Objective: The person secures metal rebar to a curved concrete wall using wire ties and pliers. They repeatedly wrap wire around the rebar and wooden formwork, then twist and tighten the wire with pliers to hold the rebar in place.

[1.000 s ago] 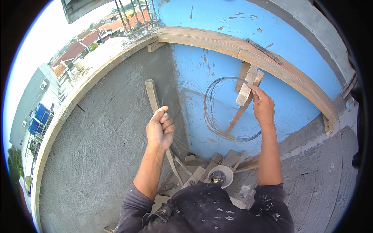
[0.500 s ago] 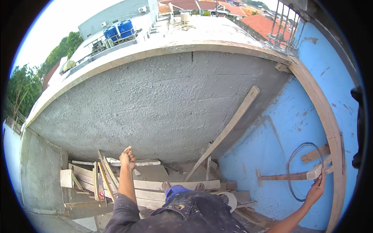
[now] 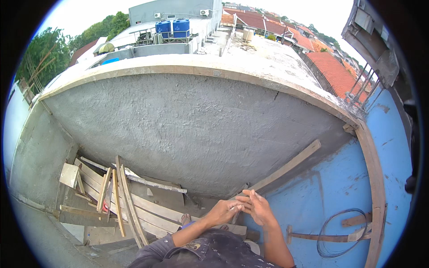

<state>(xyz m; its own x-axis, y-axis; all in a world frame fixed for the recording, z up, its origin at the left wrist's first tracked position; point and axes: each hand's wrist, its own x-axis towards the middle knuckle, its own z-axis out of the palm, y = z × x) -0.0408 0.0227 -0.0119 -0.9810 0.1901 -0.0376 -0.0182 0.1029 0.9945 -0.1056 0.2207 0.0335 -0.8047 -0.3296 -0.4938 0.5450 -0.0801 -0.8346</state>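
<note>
The right hand (image 3: 258, 208) has left the coil (image 3: 319, 246) and come across to meet the left hand (image 3: 222, 211), so both now work together in front of the grey wall (image 3: 192, 125), near its right-hand lower corner, and the wire rests unattended. The left hand's fingers are bent and meet the right's, which are loosely straightened; whether either pinches a thin strand, I cannot tell. The coil hangs right of the grey wall, against the blue wall (image 3: 299, 205), by a pale block (image 3: 359, 233); how it is hooked there is unclear. Counted: two hands, one coil, one pale block, and one long slat (image 3: 288, 169) leaning at the grey wall's right end, its lower part behind the hands. At the grey wall's foot, toward its left, stand at least three sticks (image 3: 117, 201), over several boards (image 3: 152, 207) too overlapped to number. Two feet (image 3: 186, 219) show below the grey wall, right of those sticks. Beyond the grey wall's top sit two blue tanks (image 3: 181, 28).
</note>
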